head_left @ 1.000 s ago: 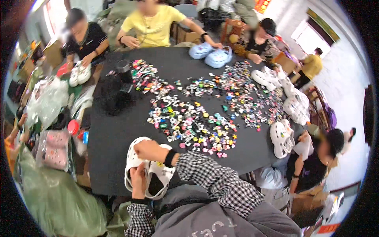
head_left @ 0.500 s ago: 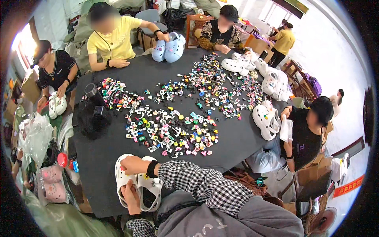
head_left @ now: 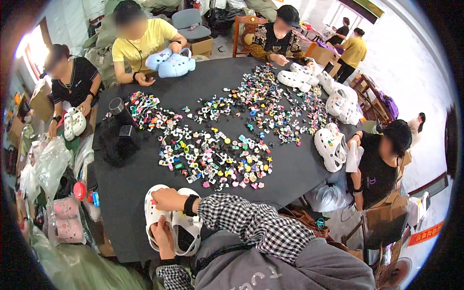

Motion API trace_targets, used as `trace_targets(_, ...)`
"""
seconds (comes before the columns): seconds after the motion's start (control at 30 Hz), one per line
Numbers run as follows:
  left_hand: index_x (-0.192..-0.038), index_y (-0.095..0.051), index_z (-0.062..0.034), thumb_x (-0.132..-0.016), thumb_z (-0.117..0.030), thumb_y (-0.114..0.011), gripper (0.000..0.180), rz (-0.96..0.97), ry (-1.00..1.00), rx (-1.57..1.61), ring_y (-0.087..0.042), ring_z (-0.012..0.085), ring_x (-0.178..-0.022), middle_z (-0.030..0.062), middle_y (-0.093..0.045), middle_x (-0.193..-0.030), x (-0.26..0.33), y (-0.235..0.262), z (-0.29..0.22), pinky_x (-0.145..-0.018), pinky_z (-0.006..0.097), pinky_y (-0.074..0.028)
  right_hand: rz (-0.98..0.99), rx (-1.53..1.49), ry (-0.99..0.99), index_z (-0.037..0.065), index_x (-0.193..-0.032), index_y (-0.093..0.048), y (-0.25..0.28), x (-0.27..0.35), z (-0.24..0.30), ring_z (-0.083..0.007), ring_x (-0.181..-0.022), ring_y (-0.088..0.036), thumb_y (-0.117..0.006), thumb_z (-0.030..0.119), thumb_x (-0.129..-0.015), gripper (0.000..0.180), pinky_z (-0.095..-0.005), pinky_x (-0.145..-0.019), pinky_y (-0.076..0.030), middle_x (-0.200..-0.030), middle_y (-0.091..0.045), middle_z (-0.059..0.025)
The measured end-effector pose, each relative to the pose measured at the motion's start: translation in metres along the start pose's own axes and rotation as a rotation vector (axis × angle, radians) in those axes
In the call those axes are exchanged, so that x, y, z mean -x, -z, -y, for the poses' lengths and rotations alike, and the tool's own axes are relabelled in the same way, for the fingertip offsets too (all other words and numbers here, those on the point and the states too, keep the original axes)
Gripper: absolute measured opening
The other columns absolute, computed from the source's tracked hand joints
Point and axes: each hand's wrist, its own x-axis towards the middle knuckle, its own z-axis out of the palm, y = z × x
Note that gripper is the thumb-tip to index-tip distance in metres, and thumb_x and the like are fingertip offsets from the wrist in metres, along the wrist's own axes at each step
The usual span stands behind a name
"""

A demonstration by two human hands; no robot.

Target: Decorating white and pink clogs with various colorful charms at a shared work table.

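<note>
A pair of white clogs [head_left: 192, 233] lies at the table's near edge, in front of my body. My left hand [head_left: 163, 237] grips the left clog by its side, with the thumb over the opening. Over that clog's toe, my right hand [head_left: 168, 199] is closed, its fingertips pressing a small red charm [head_left: 153, 202] against the upper. The right clog has a few charms on its top, among them a yellow one. Part of the left clog is hidden under my right hand.
Loose colourful shoe charms [head_left: 217, 159] cover much of the dark table [head_left: 125, 208]. A black cylindrical container [head_left: 116, 106] stands left. Co-workers sit around; one holds light blue clogs [head_left: 176, 65]. More white clogs [head_left: 331, 147] lie right. Bagged pink clogs [head_left: 68, 220] are at left.
The co-worker in yellow has tipped the blue clogs over and brought them leftward. My hands stay on the left white clog, and the whole view has shifted slightly.
</note>
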Motion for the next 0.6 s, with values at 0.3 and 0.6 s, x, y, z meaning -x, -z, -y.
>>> trace_targets(0.3, -0.085, -0.049, -0.0048, -0.085, -0.01, -0.063, 0.015, -0.023, 0.017, 0.091, -0.046, 0.0083, -0.058, -0.0001, -0.052, -0.072, 0.007, -0.011, -0.006, -0.054, 0.023, -0.039, 0.211, 0.044, 0.041, 0.004, -0.084, -0.061, 0.014, -0.005, 0.0, -0.0339, -0.083, -0.062, -0.061, 0.014, -0.067, 0.019, -0.0423, -0.072, -0.05, -0.086, -0.064, -0.0175)
trace_targets(0.6, -0.087, -0.046, -0.004, -0.084, -0.009, -0.061, 0.016, 0.004, -0.126, -0.164, -0.053, 0.0121, -0.068, 0.0045, -0.056, -0.083, -0.004, 0.008, 0.0, -0.062, 0.027, -0.044, 0.054, -0.147, 0.084, 0.003, -0.082, -0.059, 0.007, 0.007, -0.006, -0.0325, -0.077, -0.061, -0.058, 0.013, -0.073, 0.014, -0.0437, -0.066, -0.047, -0.079, -0.063, -0.0152)
